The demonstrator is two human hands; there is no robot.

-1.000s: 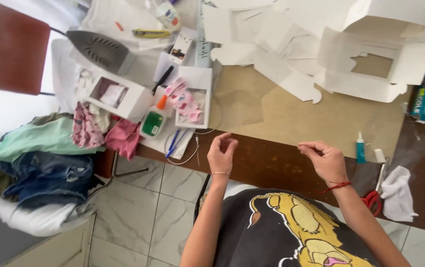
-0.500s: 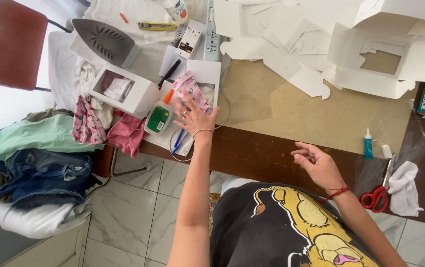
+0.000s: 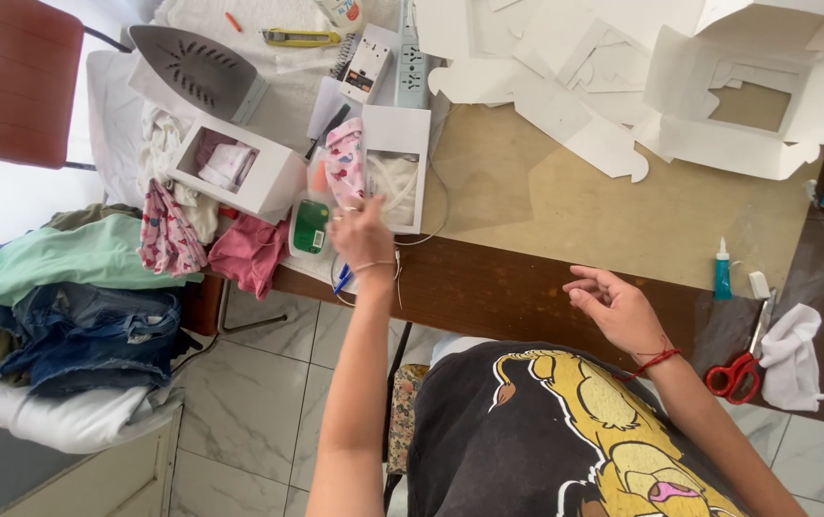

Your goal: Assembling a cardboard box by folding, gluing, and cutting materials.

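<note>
Pink patterned cloth (image 3: pixel 345 163) lies across an open white box (image 3: pixel 397 170) near the table's left edge; the left hand (image 3: pixel 362 235) pinches it. The right hand (image 3: pixel 618 308) rests loosely open, holding nothing, on bare brown tabletop (image 3: pixel 488 287) with free room around.

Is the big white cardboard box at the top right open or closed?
Open. The white cardboard box lies with its flaps spread outward, and the tan board beneath shows through a window cut in its panel. It sits apart from both hands.
</note>
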